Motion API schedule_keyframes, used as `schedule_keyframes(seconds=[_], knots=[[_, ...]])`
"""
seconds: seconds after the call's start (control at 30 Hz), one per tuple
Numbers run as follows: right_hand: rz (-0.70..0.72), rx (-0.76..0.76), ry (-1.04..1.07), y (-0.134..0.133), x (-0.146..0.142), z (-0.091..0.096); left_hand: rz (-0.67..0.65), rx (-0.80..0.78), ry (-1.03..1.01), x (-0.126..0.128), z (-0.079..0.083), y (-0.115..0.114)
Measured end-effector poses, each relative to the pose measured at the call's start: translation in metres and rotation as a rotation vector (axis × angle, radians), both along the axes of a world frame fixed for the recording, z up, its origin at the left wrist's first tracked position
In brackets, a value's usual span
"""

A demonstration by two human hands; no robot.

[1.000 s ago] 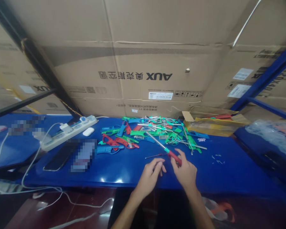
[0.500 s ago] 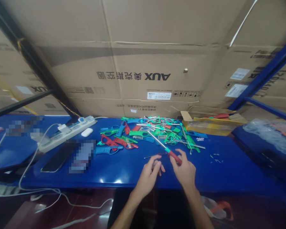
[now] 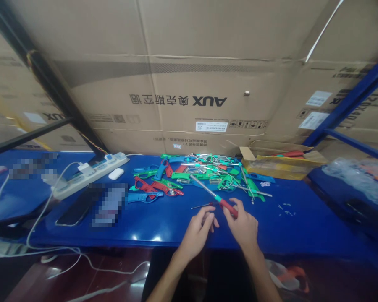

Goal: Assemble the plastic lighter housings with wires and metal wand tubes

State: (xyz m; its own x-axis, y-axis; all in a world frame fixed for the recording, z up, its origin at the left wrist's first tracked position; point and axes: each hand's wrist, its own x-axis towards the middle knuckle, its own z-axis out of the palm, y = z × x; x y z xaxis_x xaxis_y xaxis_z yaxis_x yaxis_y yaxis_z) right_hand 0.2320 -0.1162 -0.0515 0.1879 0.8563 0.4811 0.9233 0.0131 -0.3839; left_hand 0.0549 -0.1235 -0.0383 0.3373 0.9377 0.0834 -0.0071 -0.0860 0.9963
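Observation:
My right hand (image 3: 244, 224) is closed around the red handle of a long-nosed gas lighter (image 3: 229, 207). A green collar joins the handle to its metal tube, which points up and left over the table. Beside it, my left hand (image 3: 199, 226) has curled fingers with the thumb close to the forefinger; what they hold, if anything, is hidden. A thin screwdriver-like tool (image 3: 200, 206) lies just beyond the left fingertips, its far end partly hidden. Past both hands spreads a pile of lighter parts (image 3: 214, 171), with green, blue and red shells, metal tubes and wires.
The blue table (image 3: 164, 230) stands against large cardboard (image 3: 189, 84). At the left lie a power strip (image 3: 91, 176), a white case (image 3: 116, 173) and a dark phone (image 3: 77, 207). A yellow-taped carton (image 3: 275, 165) and small white bits (image 3: 286, 209) are at the right.
The lighter in my right hand has dipped slightly, its tube tip a little lower and further left. The left hand keeps its pose. The whole view has shifted slightly.

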Motion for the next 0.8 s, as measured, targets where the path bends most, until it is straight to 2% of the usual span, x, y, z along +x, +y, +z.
schedule_keyframes(seconds=[0.2, 0.4, 0.57, 0.67, 0.8], knots=[[0.067, -0.074, -0.109, -0.0001, -0.0045, 0.0053, -0.009, 0.005, 0.014, -0.0001, -0.0007, 0.0002], [0.114, -0.040, -0.068, -0.0007, -0.0070, 0.0043, 0.000, 0.011, 0.034, -0.0001, 0.0016, 0.0002], [0.097, -0.086, -0.087, 0.0015, -0.0077, 0.0055, -0.003, 0.005, 0.035, 0.0000, 0.0012, 0.0006], [0.143, -0.105, -0.130, 0.0012, -0.0070, 0.0062, -0.009, 0.005, 0.018, 0.0001, -0.0006, 0.0009], [0.153, -0.058, -0.136, -0.0008, -0.0066, 0.0056, -0.003, -0.006, -0.010, 0.0007, -0.0019, 0.0010]])
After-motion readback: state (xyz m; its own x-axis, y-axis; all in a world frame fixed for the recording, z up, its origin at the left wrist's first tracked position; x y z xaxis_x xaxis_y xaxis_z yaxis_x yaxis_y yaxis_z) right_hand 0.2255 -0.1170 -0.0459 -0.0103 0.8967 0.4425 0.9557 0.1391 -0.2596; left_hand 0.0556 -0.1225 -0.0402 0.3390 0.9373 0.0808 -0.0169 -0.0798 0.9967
